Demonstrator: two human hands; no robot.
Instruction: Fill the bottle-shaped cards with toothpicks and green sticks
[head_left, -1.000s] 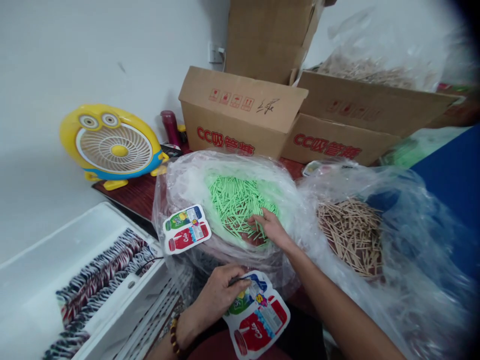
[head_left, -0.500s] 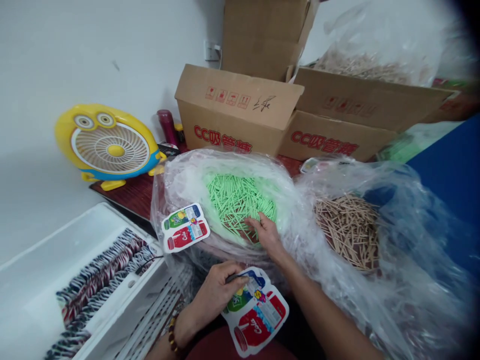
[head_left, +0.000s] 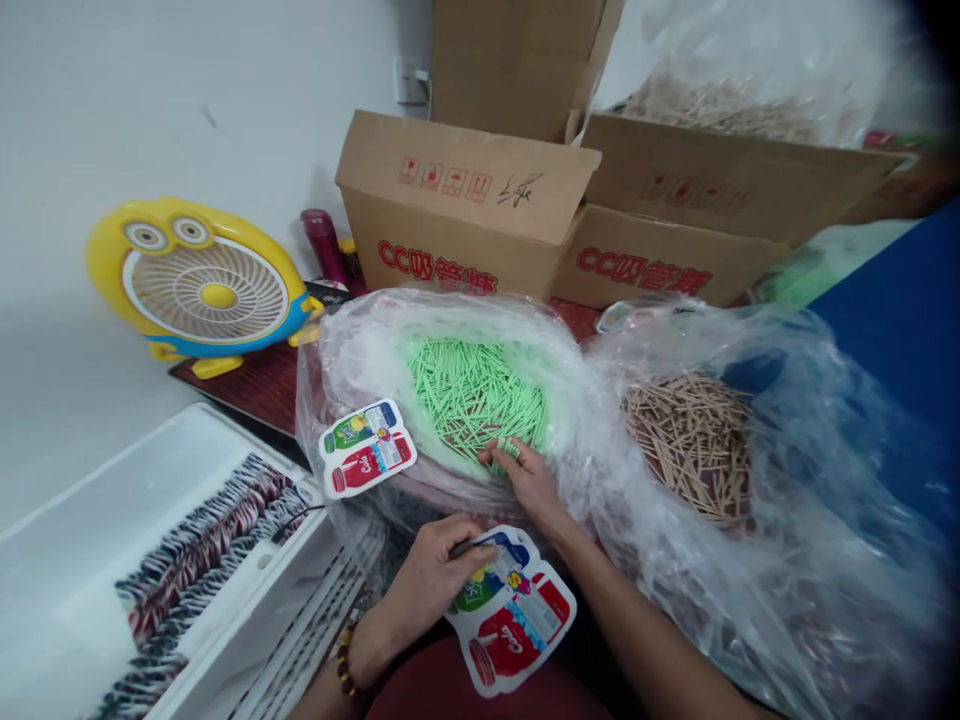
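Observation:
My left hand (head_left: 431, 570) is closed on the upper left edge of a bottle-shaped packet (head_left: 517, 625) printed with a green bottle and a red cola bottle. Something dark and thin shows between its thumb and fingers. At the near edge of a heap of thin green candy sticks (head_left: 480, 390), my right hand (head_left: 531, 482) pinches a few of the green sticks (head_left: 508, 447). The heap lies in an opened clear plastic bag (head_left: 360, 350). A second packet of the same print (head_left: 367, 447) rests on the bag's left side.
Brown sticks (head_left: 686, 440) lie in another plastic bag (head_left: 810, 400) at right. Cardboard boxes (head_left: 457, 215) stand behind, with a yellow fan (head_left: 210, 285) to their left. A white foam box (head_left: 225, 425) at lower left holds rows of packets (head_left: 217, 550).
My right hand has drawn slightly toward me at the heap's near edge, and green sticks now show in its fingers. My left hand keeps its hold on the packet. The view has shifted slightly.

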